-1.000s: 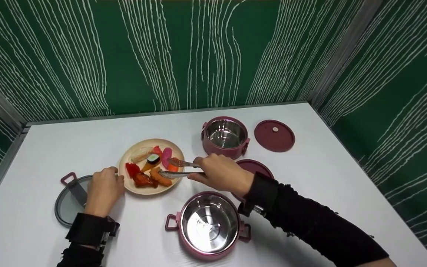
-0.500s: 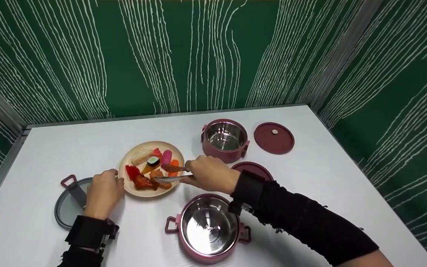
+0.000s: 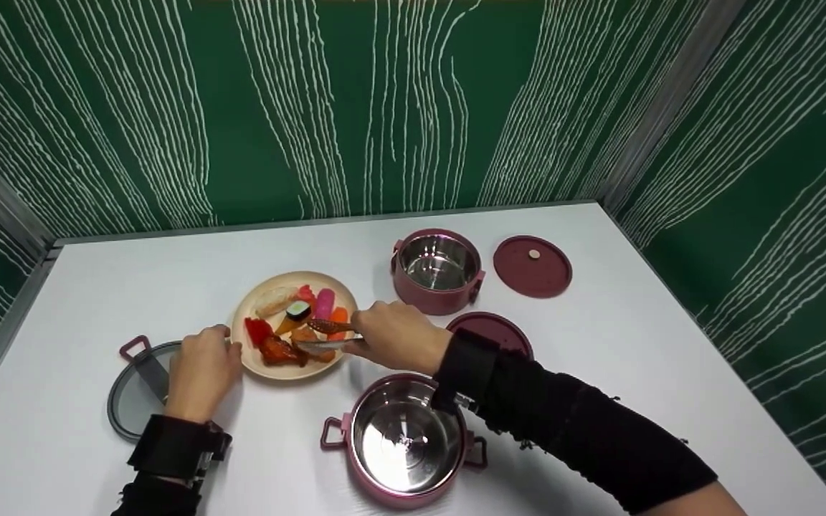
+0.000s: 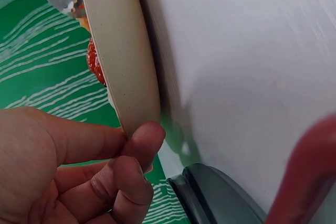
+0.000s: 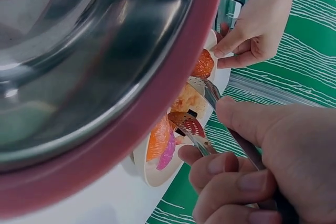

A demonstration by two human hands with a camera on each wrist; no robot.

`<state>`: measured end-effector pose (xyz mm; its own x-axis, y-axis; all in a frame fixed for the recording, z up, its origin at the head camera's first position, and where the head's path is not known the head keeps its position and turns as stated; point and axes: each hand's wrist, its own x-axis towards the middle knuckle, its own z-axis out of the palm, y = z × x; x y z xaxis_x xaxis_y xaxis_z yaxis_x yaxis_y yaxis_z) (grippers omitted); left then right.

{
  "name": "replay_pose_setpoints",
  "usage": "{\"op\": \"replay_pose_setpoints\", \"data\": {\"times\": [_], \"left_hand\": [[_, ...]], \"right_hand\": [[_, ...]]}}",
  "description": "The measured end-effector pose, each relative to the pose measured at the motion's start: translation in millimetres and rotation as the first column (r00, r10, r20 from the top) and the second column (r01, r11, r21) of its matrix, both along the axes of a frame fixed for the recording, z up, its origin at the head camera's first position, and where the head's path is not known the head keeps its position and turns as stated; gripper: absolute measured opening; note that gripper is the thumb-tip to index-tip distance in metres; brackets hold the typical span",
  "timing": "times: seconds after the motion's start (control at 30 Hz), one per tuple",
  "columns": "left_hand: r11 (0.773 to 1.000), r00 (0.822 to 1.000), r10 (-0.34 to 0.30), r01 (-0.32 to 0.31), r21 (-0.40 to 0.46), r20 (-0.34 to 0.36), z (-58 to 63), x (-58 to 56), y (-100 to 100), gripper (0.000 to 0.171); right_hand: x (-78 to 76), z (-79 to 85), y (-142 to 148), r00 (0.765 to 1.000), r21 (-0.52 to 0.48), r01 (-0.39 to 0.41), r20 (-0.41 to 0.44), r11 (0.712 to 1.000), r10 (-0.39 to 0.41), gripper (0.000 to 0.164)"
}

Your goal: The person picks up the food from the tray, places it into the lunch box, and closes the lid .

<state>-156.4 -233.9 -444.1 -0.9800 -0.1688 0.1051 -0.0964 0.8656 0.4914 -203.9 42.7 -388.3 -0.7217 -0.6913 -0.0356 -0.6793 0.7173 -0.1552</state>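
My left hand (image 3: 201, 373) pinches the left rim of a beige plate (image 4: 123, 51) between thumb and fingers. Toy-like foods lie on it: a glazed chicken wing (image 3: 279, 351), a sushi roll (image 3: 298, 309), a red piece (image 3: 258, 331), a pink piece (image 3: 325, 302) and an orange one (image 3: 339, 315). In my right hand (image 3: 399, 337) is a pair of metal tongs (image 5: 211, 94), gripped along its arms. Their perforated tips stand at either side of a golden fried piece (image 5: 189, 100) on the plate's near right side; whether they squeeze it I cannot tell.
A large pink-rimmed steel pot (image 3: 406, 437) stands open nearest me, with a smaller pot (image 3: 436, 265) behind it. Maroon lids lie at the back right (image 3: 532, 276) and partly behind my right wrist (image 3: 492, 330). A grey-rimmed glass lid (image 3: 133, 401) lies beside my left hand.
My right hand has moved left with the tongs, bringing their tips farther over the fried piece. The left hand stays at the plate's rim.
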Motion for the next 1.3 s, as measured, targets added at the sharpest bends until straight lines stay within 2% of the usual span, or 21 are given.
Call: {"op": "replay_pose_setpoints", "data": {"times": [0.3, 0.63, 1.13, 1.3], "left_hand": [[1.000, 1.000, -0.008, 0.008, 0.005, 0.012, 0.3, -0.5, -0.7, 0.032], [0.999, 1.000, -0.016, 0.015, -0.043, -0.021, -0.3, -0.8, 0.5, 0.030], [0.999, 1.000, -0.008, 0.009, -0.050, 0.008, 1.6, -0.9, 0.2, 0.033], [0.999, 0.999, -0.002, 0.003, -0.036, 0.037, 2.0, -0.7, -0.8, 0.035]], "right_hand": [[0.3, -3.5, -2.5, 0.999, 0.008, -0.018, -0.035, 1.000, 0.018, 0.035], [-0.5, -2.7, 0.4, 0.999, 0.000, -0.022, -0.045, 1.000, 0.022, 0.031], [-1.0, -1.7, 2.1, 1.000, -0.008, -0.006, -0.014, 1.000, 0.006, 0.032], [-0.8, -1.2, 2.3, 1.000, -0.009, -0.005, -0.011, 1.000, 0.004, 0.032]]}}
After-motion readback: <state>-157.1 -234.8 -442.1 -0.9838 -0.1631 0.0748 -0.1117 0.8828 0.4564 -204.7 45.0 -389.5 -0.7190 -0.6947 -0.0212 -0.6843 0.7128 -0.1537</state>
